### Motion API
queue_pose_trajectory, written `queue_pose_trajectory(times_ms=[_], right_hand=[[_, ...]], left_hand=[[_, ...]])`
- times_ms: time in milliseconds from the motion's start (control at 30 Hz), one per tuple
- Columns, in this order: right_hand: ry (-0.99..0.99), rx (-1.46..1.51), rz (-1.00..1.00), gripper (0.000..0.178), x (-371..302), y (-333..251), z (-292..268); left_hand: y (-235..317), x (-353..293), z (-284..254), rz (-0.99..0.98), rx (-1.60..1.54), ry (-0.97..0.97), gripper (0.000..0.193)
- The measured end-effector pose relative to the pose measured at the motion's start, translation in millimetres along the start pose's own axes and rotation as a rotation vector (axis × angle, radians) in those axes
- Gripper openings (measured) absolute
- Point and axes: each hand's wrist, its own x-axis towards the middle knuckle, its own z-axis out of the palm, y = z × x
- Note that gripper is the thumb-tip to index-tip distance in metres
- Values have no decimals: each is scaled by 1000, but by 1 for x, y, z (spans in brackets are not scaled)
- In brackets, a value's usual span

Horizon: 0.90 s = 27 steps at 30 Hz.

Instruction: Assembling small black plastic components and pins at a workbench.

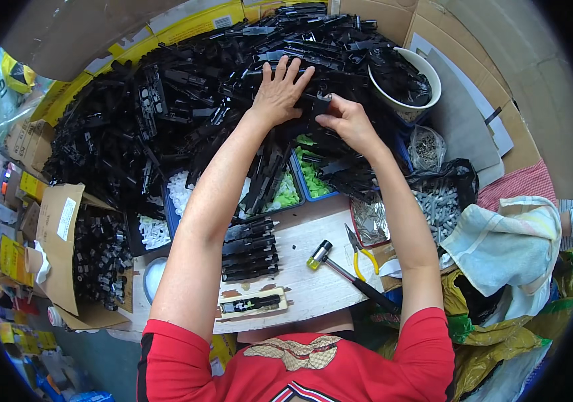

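A big heap of long black plastic parts (186,80) spreads across the far side of the table. My left hand (276,97) rests on it, palm down with fingers spread. Just to its right, my right hand (355,126) pinches a small black part (321,106) between thumb and fingers; its exact kind is hard to make out against the heap. Below my hands, blue bins hold bright green pieces (314,177) and white pieces (179,192). Closer to me lies a row of similar black parts (249,249), with another black part in a pale holder (254,304).
A two-faced hammer (339,268) and yellow-handled pliers (360,256) lie right of centre. A white bowl (431,63) and grey pieces (434,208) stand at the right, near a cloth (501,234). At left is a cardboard box (62,244) of black pieces.
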Motion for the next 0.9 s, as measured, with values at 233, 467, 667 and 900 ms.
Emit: queue_pose_trajectory(times_ms=[233,467,667,900], right_hand=[[-195,73,110,14,8,4,0],[-100,173,62,15,15,0,-3],[-74,52,50,21,16,18,9],[-83,-66,50,25,18,22,11]], left_hand=[[-1,1,3,4,1,13,97],[-6,0,9,17,4,42,96],[-1,4,6,25,5,-5,104],[-2,6,-4,26,55,-136,120]])
